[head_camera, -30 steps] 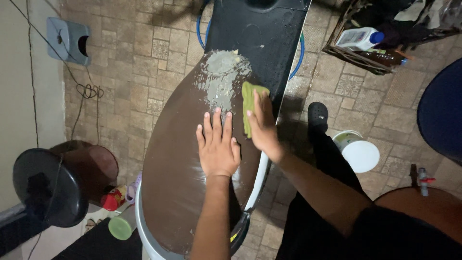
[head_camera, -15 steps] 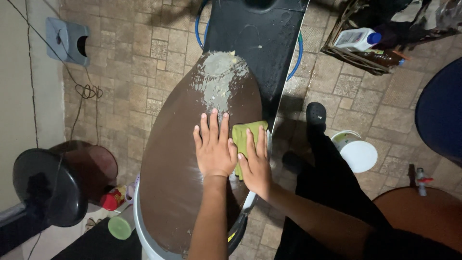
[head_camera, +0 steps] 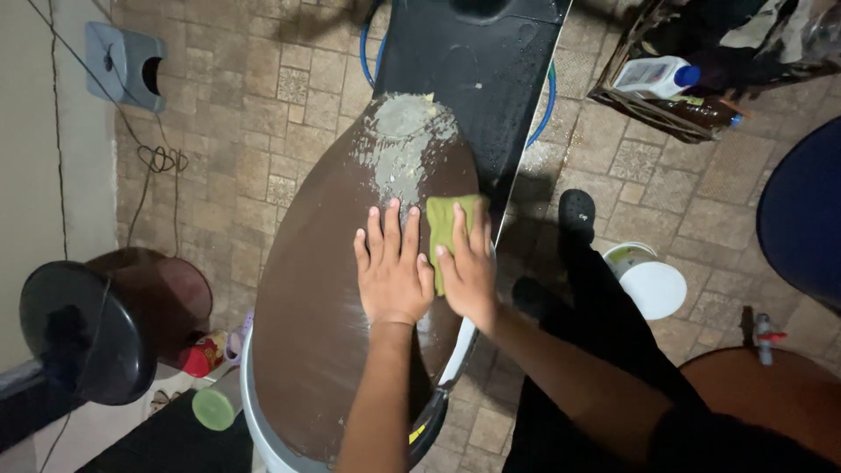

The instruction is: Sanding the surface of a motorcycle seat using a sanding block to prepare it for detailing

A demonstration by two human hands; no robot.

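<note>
A long brown oval panel (head_camera: 324, 298) with a white rim lies below me, a patch of grey paste (head_camera: 405, 144) smeared near its far end. My left hand (head_camera: 390, 267) rests flat on the brown surface, fingers spread. Beside it, my right hand (head_camera: 469, 263) presses a folded green cloth (head_camera: 445, 219) onto the panel near its right edge, just below the paste. A black panel (head_camera: 464, 52) continues beyond the brown one.
Tiled floor surrounds the piece. A white lidded tub (head_camera: 653, 285) stands at right, my black shoe (head_camera: 576, 210) near it. A white bottle with blue cap (head_camera: 655, 77) lies in a crate at top right. A black round stool (head_camera: 79, 328) and green-capped bottle (head_camera: 215, 407) sit left.
My right hand drew the green cloth back from the paste toward me along the panel's right edge, then slid it slightly forward again. The left hand stayed flat in place.
</note>
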